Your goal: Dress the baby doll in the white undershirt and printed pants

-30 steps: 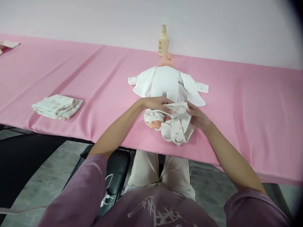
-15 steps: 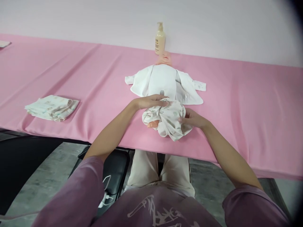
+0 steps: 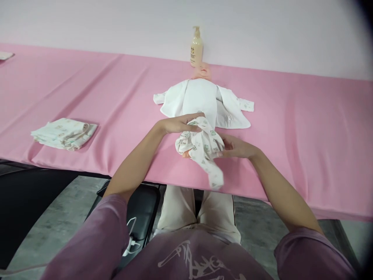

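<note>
A baby doll (image 3: 202,72) lies on its back, its head away from me. It wears a white top (image 3: 199,97) spread open at the sides. At its legs, my left hand (image 3: 186,123) grips printed baby trousers (image 3: 206,146) near their upper edge. My right hand (image 3: 236,147) pinches the same cloth from the right side. The trousers are bunched up, and one leg hangs toward the table's front edge. A bit of the doll's foot (image 3: 186,154) shows at the left of the bunch; the other foot is hidden.
A pump bottle (image 3: 196,47) stands behind the doll's head, by the white wall. Folded printed cloth (image 3: 64,133) lies to the left on the pink-covered table (image 3: 125,89). A black chair (image 3: 142,210) with a white cable stands below the front edge.
The bunched trousers have been shifted, and one trouser leg now dangles toward me. My right hand has moved slightly left; my left hand has risen slightly.
</note>
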`<action>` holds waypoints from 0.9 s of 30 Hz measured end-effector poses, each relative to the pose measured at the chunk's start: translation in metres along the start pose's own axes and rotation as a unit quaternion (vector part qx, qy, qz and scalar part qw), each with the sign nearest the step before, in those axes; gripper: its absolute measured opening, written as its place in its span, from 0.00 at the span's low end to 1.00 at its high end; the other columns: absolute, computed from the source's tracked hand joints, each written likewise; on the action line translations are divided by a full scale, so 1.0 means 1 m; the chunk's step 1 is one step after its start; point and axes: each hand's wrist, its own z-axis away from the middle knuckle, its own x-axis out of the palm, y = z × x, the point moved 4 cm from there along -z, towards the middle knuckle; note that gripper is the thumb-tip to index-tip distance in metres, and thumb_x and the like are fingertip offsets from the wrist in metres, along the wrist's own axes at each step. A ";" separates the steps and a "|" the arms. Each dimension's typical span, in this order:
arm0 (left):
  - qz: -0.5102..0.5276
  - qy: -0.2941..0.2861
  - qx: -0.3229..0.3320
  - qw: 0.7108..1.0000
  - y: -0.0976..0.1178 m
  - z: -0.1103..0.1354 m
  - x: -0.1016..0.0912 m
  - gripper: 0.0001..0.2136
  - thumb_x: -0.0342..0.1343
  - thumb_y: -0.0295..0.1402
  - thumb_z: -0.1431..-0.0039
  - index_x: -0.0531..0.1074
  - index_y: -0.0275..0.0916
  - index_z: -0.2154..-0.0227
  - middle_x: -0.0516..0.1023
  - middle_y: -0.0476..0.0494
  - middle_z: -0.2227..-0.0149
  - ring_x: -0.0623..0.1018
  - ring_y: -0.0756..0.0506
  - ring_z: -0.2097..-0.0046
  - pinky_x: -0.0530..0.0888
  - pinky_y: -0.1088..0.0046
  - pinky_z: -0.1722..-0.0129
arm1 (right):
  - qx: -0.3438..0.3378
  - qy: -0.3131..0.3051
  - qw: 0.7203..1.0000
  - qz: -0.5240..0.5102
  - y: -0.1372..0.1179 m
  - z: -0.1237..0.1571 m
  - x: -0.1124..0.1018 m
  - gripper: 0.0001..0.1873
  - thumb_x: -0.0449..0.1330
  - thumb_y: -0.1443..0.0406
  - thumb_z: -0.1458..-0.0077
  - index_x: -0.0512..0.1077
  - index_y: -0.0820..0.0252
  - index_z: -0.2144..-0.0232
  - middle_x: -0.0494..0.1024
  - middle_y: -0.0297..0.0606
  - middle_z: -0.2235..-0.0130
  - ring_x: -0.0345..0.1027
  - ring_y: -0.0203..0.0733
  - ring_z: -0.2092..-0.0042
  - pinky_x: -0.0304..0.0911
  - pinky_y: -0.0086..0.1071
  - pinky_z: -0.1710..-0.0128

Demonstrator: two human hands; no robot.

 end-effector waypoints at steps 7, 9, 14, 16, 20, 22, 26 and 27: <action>-0.053 -0.007 -0.043 0.998 0.005 -0.001 0.008 0.41 0.71 0.65 0.28 0.78 0.40 0.25 0.82 0.29 0.26 0.80 0.27 0.23 0.79 0.55 0.23 | 0.019 0.007 1.000 0.014 0.013 -0.002 0.005 0.30 0.86 0.45 0.38 0.90 0.52 0.43 0.92 0.45 0.44 0.86 0.63 0.38 0.82 0.56 0.34; -0.049 -0.024 -0.040 0.998 0.007 -0.002 0.009 0.43 0.75 0.65 0.33 0.80 0.40 0.27 0.85 0.30 0.30 0.83 0.27 0.26 0.82 0.57 0.27 | -0.011 0.052 0.998 -0.031 0.014 -0.002 0.002 0.31 0.85 0.42 0.37 0.89 0.52 0.41 0.92 0.45 0.44 0.87 0.61 0.40 0.84 0.53 0.37; -0.028 -0.109 -0.038 0.993 0.008 -0.003 0.013 0.41 0.88 0.57 0.49 0.86 0.43 0.37 0.93 0.37 0.42 0.91 0.28 0.37 0.88 0.59 0.40 | -0.021 0.116 0.989 -0.085 0.011 0.000 -0.001 0.38 0.80 0.40 0.31 0.84 0.47 0.29 0.90 0.45 0.35 0.83 0.61 0.30 0.82 0.52 0.31; -0.030 -0.092 -0.035 0.995 0.008 -0.002 0.012 0.34 0.85 0.55 0.42 0.86 0.43 0.39 0.92 0.37 0.40 0.91 0.29 0.37 0.88 0.60 0.40 | 0.003 0.081 0.994 -0.070 0.009 -0.001 0.001 0.43 0.83 0.42 0.33 0.81 0.46 0.25 0.88 0.45 0.32 0.82 0.61 0.30 0.82 0.52 0.31; -0.034 -0.043 -0.006 0.998 0.008 0.001 0.010 0.27 0.76 0.55 0.28 0.81 0.44 0.37 0.89 0.35 0.35 0.89 0.31 0.33 0.86 0.63 0.38 | 0.057 -0.034 0.998 0.005 0.011 -0.001 0.007 0.40 0.88 0.45 0.43 0.88 0.52 0.34 0.91 0.45 0.39 0.87 0.61 0.39 0.85 0.50 0.39; -0.050 -0.042 -0.009 0.998 0.009 0.000 0.011 0.27 0.76 0.55 0.28 0.81 0.43 0.38 0.90 0.35 0.38 0.89 0.31 0.35 0.86 0.63 0.39 | 0.076 -0.045 0.996 0.024 0.015 -0.001 0.007 0.33 0.88 0.44 0.43 0.92 0.54 0.43 0.93 0.44 0.45 0.88 0.60 0.44 0.85 0.48 0.44; -0.055 -0.072 -0.030 0.995 0.012 -0.004 0.016 0.34 0.84 0.56 0.42 0.85 0.43 0.40 0.92 0.38 0.43 0.91 0.31 0.39 0.87 0.63 0.43 | 0.031 0.056 0.997 -0.047 0.015 -0.002 0.002 0.32 0.82 0.36 0.36 0.92 0.53 0.48 0.93 0.43 0.49 0.89 0.58 0.45 0.85 0.48 0.44; -0.046 -0.089 -0.036 0.994 0.013 -0.005 0.018 0.37 0.87 0.56 0.47 0.86 0.44 0.39 0.92 0.38 0.44 0.91 0.30 0.39 0.88 0.62 0.44 | 0.017 0.088 0.994 -0.067 0.015 -0.002 0.000 0.34 0.80 0.33 0.35 0.92 0.53 0.47 0.93 0.43 0.49 0.89 0.58 0.44 0.85 0.48 0.42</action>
